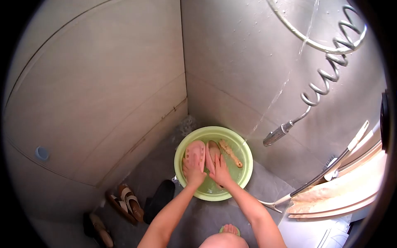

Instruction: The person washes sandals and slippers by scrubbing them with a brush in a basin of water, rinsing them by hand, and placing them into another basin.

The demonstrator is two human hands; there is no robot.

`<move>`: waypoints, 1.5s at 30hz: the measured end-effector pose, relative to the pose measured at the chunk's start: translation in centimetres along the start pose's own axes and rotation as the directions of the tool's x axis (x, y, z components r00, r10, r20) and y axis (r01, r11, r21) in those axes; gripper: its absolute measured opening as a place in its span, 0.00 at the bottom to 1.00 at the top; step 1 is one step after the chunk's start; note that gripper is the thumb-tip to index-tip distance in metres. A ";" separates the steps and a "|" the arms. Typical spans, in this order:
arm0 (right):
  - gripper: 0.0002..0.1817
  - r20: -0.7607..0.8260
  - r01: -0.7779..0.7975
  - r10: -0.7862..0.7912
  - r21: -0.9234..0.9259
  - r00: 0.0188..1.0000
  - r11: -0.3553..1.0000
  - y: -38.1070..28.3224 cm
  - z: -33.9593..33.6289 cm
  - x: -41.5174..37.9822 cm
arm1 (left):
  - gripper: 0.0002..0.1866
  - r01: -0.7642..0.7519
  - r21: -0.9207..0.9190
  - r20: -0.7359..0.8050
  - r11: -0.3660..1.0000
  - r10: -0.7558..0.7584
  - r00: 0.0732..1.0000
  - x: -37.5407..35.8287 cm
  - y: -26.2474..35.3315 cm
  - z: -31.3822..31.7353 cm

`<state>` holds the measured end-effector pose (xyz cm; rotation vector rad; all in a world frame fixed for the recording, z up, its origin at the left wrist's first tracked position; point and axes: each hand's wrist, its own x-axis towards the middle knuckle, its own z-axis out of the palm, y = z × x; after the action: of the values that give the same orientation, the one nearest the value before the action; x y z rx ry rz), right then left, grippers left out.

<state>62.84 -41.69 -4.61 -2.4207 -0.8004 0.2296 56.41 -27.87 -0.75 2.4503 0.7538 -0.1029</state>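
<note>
A light green basin (178,156) with water in it stands on the grey floor. My left hand (193,171) is closed on a pink clog (195,151) at the basin's left side, the clog's holed top facing up. Beside it, my right hand (220,170) lies on a second pink shoe (210,157), which is tilted and shows a brownish inside; the fingers are spread over it. A wooden brush (230,153) rests in the basin to the right of the shoes. A thin stream of water (273,101) falls into the basin's right side.
Brown and white sandals (131,202), a black shoe (162,198) and another pair (99,229) stand at the lower left. A coiled hose with a nozzle (278,134) hangs at the right. Below it leans a long-handled tool (318,175). A foot in a green slipper (230,229) shows below.
</note>
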 end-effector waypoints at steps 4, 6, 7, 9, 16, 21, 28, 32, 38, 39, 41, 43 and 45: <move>0.55 0.035 -0.120 0.135 -0.276 0.990 0.954 0.3 2.6 0.3 | 0.56 0.037 0.148 -0.010 0.988 -0.035 0.999 0.9 -0.2 3.9; 0.52 0.057 -0.167 0.186 -0.243 0.981 0.955 0.8 3.4 1.1 | 0.52 0.021 0.159 0.037 0.987 -0.028 0.999 2.0 -0.3 4.9; 0.49 0.084 -0.208 0.230 -0.210 0.970 0.955 1.1 3.8 0.9 | 0.48 0.013 0.170 0.080 0.985 -0.028 0.996 1.9 -0.4 5.7; 0.46 0.040 -0.212 0.235 -0.307 0.971 0.928 1.8 5.5 1.1 | 0.46 -0.031 0.265 -0.036 0.964 0.041 0.999 3.8 -3.8 12.3; 0.39 -0.188 -0.266 0.221 -0.263 0.957 0.928 1.4 8.1 2.9 | 0.43 0.053 -0.060 -0.152 0.997 -0.062 0.987 4.3 -0.3 5.4; 0.40 -0.063 -0.312 0.306 -0.152 0.950 0.938 -2.1 2.0 1.8 | 0.53 0.324 -0.299 0.118 0.897 -0.303 0.946 2.8 0.2 1.9; 0.42 -0.281 0.021 0.051 0.248 0.958 0.969 -7.0 -6.6 0.6 | 0.43 0.245 -0.904 0.223 0.352 -0.102 0.970 3.8 -2.1 -5.6; 0.40 -0.406 0.232 -0.070 0.365 0.911 0.902 -10.1 -9.6 1.3 | 0.34 -0.052 -0.992 -0.041 0.116 0.094 0.995 3.2 -4.3 -11.4; 0.40 -0.546 0.584 -0.396 0.224 0.738 0.780 -15.6 -11.5 4.4 | 0.33 -0.242 -0.970 -0.233 0.020 0.193 0.953 -0.8 -6.9 -21.3; 0.36 -0.459 0.521 -0.335 0.375 0.823 0.767 -16.4 -11.3 4.7 | 0.33 -0.257 -0.966 -0.249 0.030 0.170 0.954 -1.5 -7.6 -22.3; 0.35 -0.383 0.493 -0.333 0.472 0.861 0.731 -18.1 -10.8 5.1 | 0.32 -0.280 -0.958 -0.269 0.067 0.135 0.954 -2.8 -9.1 -24.1; 0.34 -0.288 0.446 -0.341 0.563 0.895 0.696 -20.8 -10.5 4.8 | 0.31 -0.295 -0.950 -0.287 0.099 0.089 0.954 -4.6 -10.8 -25.5; 0.28 -0.165 0.356 -0.330 0.637 0.929 0.684 -23.7 -9.9 4.5 | 0.29 -0.337 -0.937 -0.334 0.092 0.049 0.941 -6.6 -12.9 -26.7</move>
<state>58.05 -28.09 17.12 -1.5653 -0.9466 0.2634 41.55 -7.91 16.69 1.1275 0.3042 0.6364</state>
